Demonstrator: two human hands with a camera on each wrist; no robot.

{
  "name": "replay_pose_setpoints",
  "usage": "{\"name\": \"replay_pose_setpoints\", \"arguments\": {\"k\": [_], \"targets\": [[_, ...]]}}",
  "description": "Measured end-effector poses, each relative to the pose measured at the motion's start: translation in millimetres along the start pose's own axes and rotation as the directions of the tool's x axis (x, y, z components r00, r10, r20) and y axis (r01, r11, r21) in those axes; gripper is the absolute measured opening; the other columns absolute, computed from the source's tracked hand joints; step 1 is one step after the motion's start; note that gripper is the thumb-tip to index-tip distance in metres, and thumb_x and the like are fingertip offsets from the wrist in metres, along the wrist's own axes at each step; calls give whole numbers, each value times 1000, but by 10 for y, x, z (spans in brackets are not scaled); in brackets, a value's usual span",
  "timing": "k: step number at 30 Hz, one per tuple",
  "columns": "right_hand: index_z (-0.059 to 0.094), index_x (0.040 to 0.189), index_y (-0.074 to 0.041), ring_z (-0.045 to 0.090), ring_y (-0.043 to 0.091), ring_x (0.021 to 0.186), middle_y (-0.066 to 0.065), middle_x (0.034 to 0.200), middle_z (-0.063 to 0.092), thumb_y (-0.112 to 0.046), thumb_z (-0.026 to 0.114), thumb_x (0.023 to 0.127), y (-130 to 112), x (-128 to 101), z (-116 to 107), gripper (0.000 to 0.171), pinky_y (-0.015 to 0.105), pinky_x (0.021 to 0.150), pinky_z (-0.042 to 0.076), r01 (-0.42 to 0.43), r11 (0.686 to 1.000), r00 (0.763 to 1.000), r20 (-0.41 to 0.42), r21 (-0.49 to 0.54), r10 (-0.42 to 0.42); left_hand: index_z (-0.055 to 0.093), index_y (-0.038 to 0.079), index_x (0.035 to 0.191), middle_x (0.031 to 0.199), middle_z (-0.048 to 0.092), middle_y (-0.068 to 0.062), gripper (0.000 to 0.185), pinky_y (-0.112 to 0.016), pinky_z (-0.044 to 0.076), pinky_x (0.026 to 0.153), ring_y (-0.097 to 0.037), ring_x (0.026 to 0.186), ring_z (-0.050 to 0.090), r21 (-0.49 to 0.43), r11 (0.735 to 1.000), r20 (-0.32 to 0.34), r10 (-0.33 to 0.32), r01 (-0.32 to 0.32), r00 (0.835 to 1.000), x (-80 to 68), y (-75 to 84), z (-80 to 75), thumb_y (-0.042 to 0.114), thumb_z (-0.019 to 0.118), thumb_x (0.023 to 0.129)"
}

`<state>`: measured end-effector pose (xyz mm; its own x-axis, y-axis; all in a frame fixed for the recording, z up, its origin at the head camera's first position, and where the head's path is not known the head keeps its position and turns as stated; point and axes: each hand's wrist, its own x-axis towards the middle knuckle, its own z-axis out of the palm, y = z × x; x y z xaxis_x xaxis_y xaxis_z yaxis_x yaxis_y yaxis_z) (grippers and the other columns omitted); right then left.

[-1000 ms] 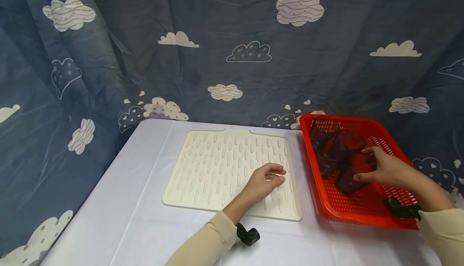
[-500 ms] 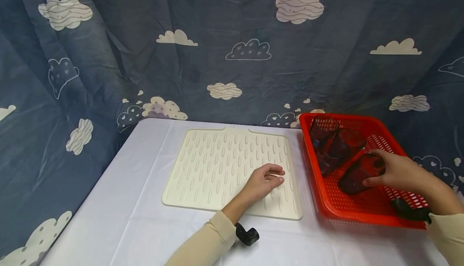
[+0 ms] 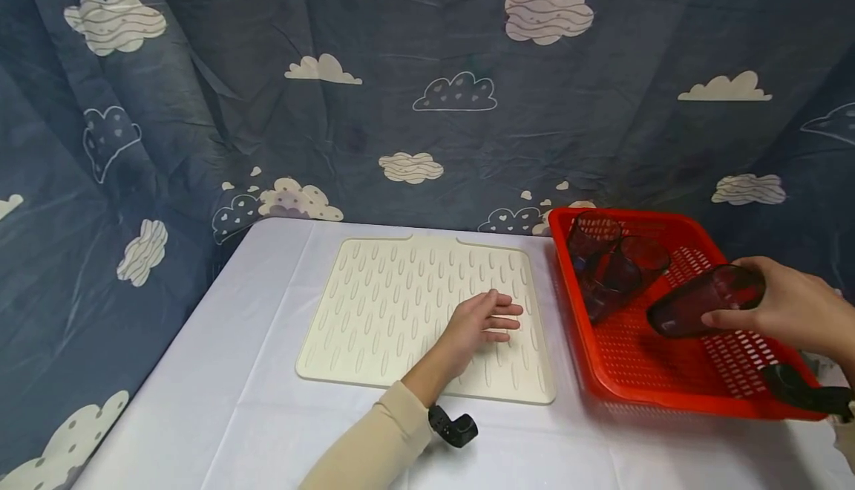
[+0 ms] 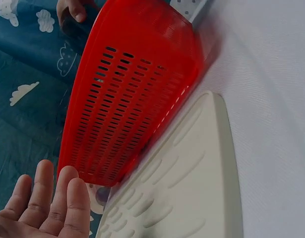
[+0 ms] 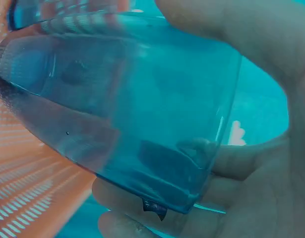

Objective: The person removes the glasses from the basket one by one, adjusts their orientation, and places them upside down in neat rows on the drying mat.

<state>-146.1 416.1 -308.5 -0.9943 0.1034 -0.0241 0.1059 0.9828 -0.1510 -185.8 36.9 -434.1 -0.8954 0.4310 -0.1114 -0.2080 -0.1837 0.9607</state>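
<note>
My right hand [image 3: 784, 304] grips a dark translucent drinking glass [image 3: 701, 301] near its rim, tilted on its side above the red basket [image 3: 594, 367]. In the right wrist view the same glass [image 5: 117, 109] looks bluish, with the thumb on one side and fingers curled round the other. More glasses [image 3: 617, 271] of the same kind stand at the left of the basket, overlapping one another. My left hand [image 3: 473, 327] is over the cream ribbed drying mat [image 3: 401, 312], holding nothing. Its fingers [image 4: 45, 198] extend fairly straight in the left wrist view.
A white cloth [image 3: 267, 430] covers the table under the mat and basket. Behind stands a dark blue curtain [image 3: 374, 126] with cloud prints. The basket's perforated wall [image 4: 122, 99] rises close beside the mat's right edge.
My right hand has lifted one glass away from the others and moved right, tipping it more onto its side. The left hand's fingers have straightened a little over the mat.
</note>
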Motion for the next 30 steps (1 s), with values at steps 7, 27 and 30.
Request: {"name": "replay_pose_setpoints", "arguments": {"k": [7, 27, 30], "targets": [[27, 137, 20, 47, 59, 95, 45, 119, 39, -40, 81, 75, -104, -121, -185, 102, 69, 75, 47, -65, 996, 986, -148, 64, 74, 59, 1, 124, 127, 68, -18, 45, -30, 59, 84, -27, 108, 71, 12, 1000, 7, -1, 1, 1000, -10, 29, -10, 37, 41, 106], [15, 154, 6, 33, 60, 115, 42, 147, 29, -39, 76, 82, -894, -265, -609, 105, 79, 92, 33, 8, 990, 976, -215, 137, 21, 56, 0, 131, 130, 67, -17, 40, -29, 58, 86, -18, 102, 73, 40, 999, 10, 18, -18, 1000, -81, 68, -200, 28, 54, 102], [17, 155, 4, 39, 59, 110, 41, 142, 34, -41, 78, 80, -960, -231, -602, 106, 77, 88, 38, 33, 987, 980, -197, 158, -1, 54, 0, 132, 135, 63, -19, 43, -29, 57, 88, -20, 107, 71, -5, 1000, 27, 22, -22, 999, -96, 97, -257, 31, 50, 102]]}}
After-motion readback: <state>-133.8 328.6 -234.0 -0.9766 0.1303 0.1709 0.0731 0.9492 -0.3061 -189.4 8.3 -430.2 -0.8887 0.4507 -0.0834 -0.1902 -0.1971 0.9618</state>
